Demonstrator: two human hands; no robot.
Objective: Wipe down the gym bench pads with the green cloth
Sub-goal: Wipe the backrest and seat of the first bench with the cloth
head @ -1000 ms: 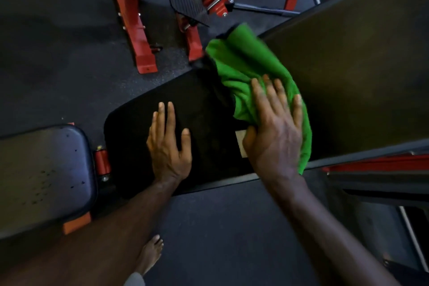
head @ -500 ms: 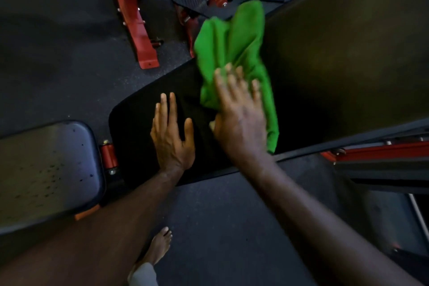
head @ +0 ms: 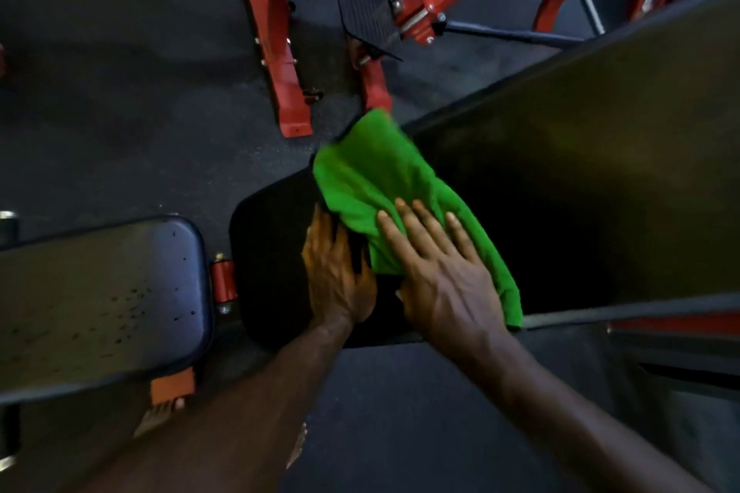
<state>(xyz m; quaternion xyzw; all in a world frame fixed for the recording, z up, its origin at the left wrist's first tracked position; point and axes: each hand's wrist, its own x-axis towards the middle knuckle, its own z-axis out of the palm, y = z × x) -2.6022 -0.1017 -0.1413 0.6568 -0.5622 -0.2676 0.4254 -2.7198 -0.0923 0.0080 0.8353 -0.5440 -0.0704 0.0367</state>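
Head view: right hand (head: 444, 284) flat on green cloth (head: 380, 188), fingers (head: 416, 228) straight and spread, pressing it onto the black bench pad (head: 580, 180). Cloth bunched, far corner overhanging the pad's edge. Left hand (head: 336, 276) flat on the bare pad just beside the cloth, fingers straight, holding nothing. Second pad (head: 100, 304) lower left, red frame (head: 280, 52) on the floor beyond.

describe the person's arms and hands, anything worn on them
Both forearms are bare, with no sleeves in view. The left hand and right hand wear no gloves, and no rings, watch or wristband show. Fingernails look short and unpainted.
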